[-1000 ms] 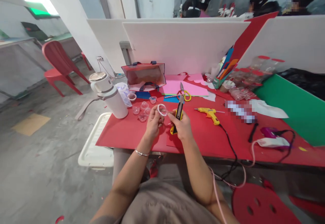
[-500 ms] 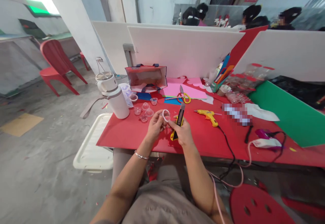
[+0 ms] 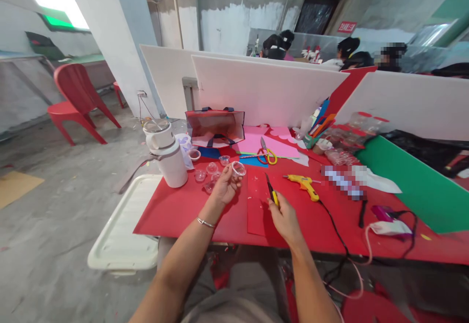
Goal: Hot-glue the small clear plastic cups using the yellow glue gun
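My left hand (image 3: pixel 227 186) is closed on a small clear plastic cup (image 3: pixel 239 168) with a whitish rim, held above the red table (image 3: pixel 164 210). In my right hand (image 3: pixel 284 215) is a yellow and black utility knife (image 3: pixel 271 191), its tip pointing away from me. The two hands are apart, and the knife does not touch the cup. Several more clear cups (image 3: pixel 200 175) stand on the table just beyond my left hand, partly hidden by it. Small scraps lie on the red sheet (image 3: pixel 256 215) between my hands.
A yellow glue gun (image 3: pixel 304 183) with a black cord lies to the right. Scissors (image 3: pixel 270 156) rest on coloured paper at the back. At the left edge stands a white flask (image 3: pixel 170 164); an open bag (image 3: pixel 216 126) is behind. A green board (image 3: pixel 410 191) stands right.
My hands have moved apart. The right hand has drawn the knife away from the cup to the right and tipped it forward; the left still holds the cup. The view has tilted up.
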Demonstrator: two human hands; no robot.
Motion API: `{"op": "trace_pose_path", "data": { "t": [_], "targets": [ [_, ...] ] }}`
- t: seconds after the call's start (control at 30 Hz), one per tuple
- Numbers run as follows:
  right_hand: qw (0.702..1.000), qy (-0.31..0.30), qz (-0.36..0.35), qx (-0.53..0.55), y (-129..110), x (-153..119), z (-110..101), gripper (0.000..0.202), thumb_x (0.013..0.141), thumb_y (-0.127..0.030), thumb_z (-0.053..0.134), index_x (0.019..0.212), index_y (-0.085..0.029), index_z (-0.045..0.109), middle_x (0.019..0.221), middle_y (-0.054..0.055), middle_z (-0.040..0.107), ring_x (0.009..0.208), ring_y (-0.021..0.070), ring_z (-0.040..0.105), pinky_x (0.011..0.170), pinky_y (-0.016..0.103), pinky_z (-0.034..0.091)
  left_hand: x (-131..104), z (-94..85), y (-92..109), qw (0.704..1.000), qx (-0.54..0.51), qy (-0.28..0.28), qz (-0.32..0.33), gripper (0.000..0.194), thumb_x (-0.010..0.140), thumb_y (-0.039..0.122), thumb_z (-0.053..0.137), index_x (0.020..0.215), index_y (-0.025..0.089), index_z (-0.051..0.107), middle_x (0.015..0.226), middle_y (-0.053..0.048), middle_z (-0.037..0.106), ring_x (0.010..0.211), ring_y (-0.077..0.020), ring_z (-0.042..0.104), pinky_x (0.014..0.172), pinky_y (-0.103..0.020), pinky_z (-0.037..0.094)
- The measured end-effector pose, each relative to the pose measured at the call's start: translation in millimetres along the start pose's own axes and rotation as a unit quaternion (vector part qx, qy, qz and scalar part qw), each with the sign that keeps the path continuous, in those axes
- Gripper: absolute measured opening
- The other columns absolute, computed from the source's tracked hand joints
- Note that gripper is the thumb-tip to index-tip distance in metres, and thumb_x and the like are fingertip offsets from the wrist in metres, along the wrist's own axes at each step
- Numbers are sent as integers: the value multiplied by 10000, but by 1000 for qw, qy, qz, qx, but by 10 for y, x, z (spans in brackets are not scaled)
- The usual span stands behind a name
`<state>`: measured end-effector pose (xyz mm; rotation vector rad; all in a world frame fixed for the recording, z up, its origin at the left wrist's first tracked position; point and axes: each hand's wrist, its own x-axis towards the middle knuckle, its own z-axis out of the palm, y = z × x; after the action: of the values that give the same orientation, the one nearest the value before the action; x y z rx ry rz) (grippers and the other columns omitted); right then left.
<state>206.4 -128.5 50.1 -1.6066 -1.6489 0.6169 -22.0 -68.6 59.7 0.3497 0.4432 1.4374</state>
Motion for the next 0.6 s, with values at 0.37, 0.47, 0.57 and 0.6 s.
{"op": "trace_pose_path", "data": {
  "t": [0.37, 0.47, 0.57, 0.6],
  "targets": [
    [977, -14, -188, -98, -419, 89, 332, 475, 1103, -383, 418, 1519, -222, 579, 1427, 176, 699, 1311, 334, 681, 1075, 518, 567, -19, -111, -9, 998, 42, 47, -1, 510, 898, 643, 724, 1081, 171, 655, 804, -42, 712, 524, -110, 600, 425, -183, 352],
    [971, -12, -202, -126, -418, 81, 415, 462, 1101, -382, 433, 1510, -227, 583, 1389, 170, 722, 1237, 329, 720, 1000, 487, 607, 10, -127, -52, 997, 58, 50, 22, 537, 906, 716, 651, 952, 181, 621, 683, -5, 642, 426, -91, 492, 386, -187, 273],
    [967, -30, -214, -138, -415, 51, 463, 451, 1108, -391, 424, 1486, -216, 595, 1355, 163, 737, 1181, 313, 742, 961, 447, 616, 22, -124, -53, 995, 63, 77, 29, 518, 911, 710, 637, 935, 194, 605, 614, 28, 583, 368, -74, 406, 367, -185, 201],
    [965, -36, -217, -143, -414, 40, 473, 449, 1111, -392, 417, 1481, -213, 597, 1340, 160, 742, 1164, 308, 747, 947, 435, 617, 23, -120, -43, 994, 63, 91, 27, 505, 915, 699, 636, 932, 196, 601, 605, 31, 577, 360, -71, 395, 365, -183, 191]
  ]
}}
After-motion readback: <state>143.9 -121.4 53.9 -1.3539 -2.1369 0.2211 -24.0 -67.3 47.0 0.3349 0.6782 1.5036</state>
